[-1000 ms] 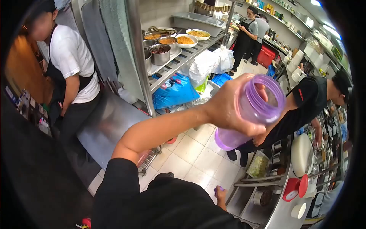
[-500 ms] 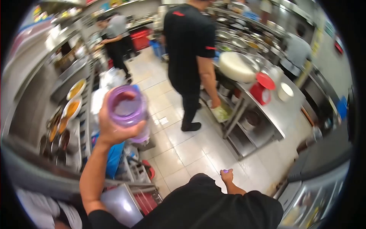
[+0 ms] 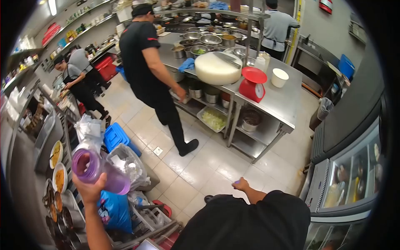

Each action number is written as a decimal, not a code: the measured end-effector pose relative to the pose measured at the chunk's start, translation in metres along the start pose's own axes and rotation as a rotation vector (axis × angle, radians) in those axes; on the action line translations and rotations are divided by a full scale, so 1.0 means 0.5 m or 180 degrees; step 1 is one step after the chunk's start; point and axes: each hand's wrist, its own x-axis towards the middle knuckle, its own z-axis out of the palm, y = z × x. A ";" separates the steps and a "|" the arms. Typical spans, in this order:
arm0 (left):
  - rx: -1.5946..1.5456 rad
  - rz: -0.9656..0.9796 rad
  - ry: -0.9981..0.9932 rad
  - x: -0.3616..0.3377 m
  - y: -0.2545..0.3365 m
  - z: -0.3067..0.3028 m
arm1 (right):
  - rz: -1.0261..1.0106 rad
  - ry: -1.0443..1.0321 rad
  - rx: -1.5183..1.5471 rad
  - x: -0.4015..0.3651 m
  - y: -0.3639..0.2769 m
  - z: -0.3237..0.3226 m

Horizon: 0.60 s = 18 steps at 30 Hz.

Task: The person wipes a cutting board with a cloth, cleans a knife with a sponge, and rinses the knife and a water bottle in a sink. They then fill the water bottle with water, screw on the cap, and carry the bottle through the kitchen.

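Note:
My left hand [image 3: 88,191] is wrapped round a translucent purple bottle [image 3: 116,178] at the left. The bottle is tilted, its uncapped mouth facing up toward me and its base pointing to the lower right. Behind it stand a lined trash bin [image 3: 146,180] and a blue bag [image 3: 116,208]. Low in the middle, my right hand [image 3: 242,185] is closed on a small purple piece [image 3: 237,182], mostly hidden by the fingers. That hand is held out over the tiled floor, near my dark shirt.
A co-worker [image 3: 143,71] in black stands ahead beside a steel table [image 3: 278,102] bearing a red scale [image 3: 252,85] and a large white round block [image 3: 216,68]. Plates of food [image 3: 61,177] line the left counter. A glass-door fridge [image 3: 350,175] stands right. More people work farther back.
The view has swung, so the surroundings sit farther left. My left hand and the bottle are lower and farther left, with more of the bottle's side showing. The co-worker's hand has left the greens tray.

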 end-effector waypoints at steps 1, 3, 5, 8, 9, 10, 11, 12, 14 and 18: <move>0.0009 -0.0038 0.0004 -0.003 -0.013 -0.003 | -0.0109 -0.0049 0.0122 0.036 0.000 0.017; 0.0019 -0.0054 0.0057 -0.014 -0.027 -0.006 | -0.0371 -0.0081 0.0122 0.070 -0.025 0.035; 0.0091 -0.0107 0.0145 -0.019 -0.029 -0.013 | -0.0616 -0.0038 -0.0161 0.083 -0.065 0.035; 0.0244 -0.0113 0.0142 -0.013 -0.024 -0.018 | -0.0693 -0.0215 -0.0052 0.103 -0.106 0.037; 0.0273 -0.0077 0.0079 -0.010 -0.017 -0.019 | -0.0635 -0.0222 -0.0034 0.097 -0.120 0.037; 0.0299 -0.0041 0.0027 -0.005 -0.010 -0.019 | -0.0583 -0.0224 -0.0021 0.098 -0.135 0.038; 0.0299 -0.0052 0.0087 -0.002 -0.001 -0.019 | -0.0515 -0.0266 0.0007 0.107 -0.140 0.047; 0.0231 -0.0067 0.0137 -0.001 0.009 -0.017 | -0.0493 -0.0297 0.0004 0.109 -0.144 0.053; 0.0116 -0.0159 0.0141 0.000 0.027 -0.018 | -0.0360 -0.0350 0.0042 0.115 -0.146 0.077; 0.0146 -0.0271 0.0078 0.003 0.040 -0.028 | -0.0404 -0.0395 -0.0638 0.105 -0.181 0.115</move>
